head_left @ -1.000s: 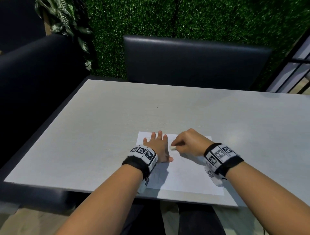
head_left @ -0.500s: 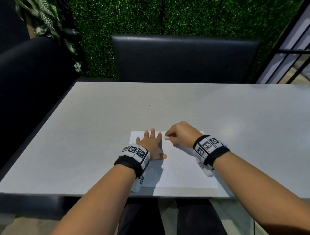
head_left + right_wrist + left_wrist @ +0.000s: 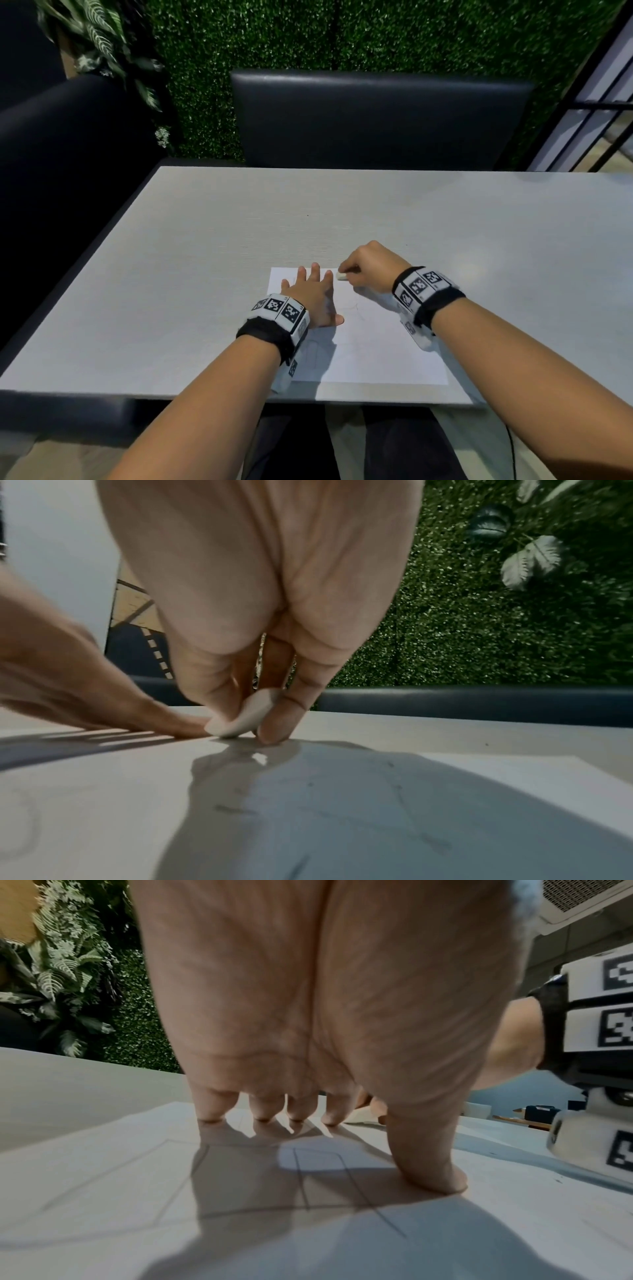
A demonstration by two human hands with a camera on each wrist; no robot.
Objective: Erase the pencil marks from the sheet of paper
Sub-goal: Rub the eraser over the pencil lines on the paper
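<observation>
Pinning the sheet of paper (image 3: 376,346) flat with a splayed left hand (image 3: 313,298), short firm strokes are best made near its far edge with the eraser (image 3: 240,718) pinched by the right hand (image 3: 371,267).

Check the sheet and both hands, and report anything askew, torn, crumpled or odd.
Nothing stands out. The sheet of paper lies flat and whole on the table; the left hand presses it down, the right hand pinches the eraser against it.

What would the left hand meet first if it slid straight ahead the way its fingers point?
Probably nothing: beyond the left hand, pressed flat on the paper, lies only bare table as far as its far edge. The eraser sits just right of that line.
</observation>
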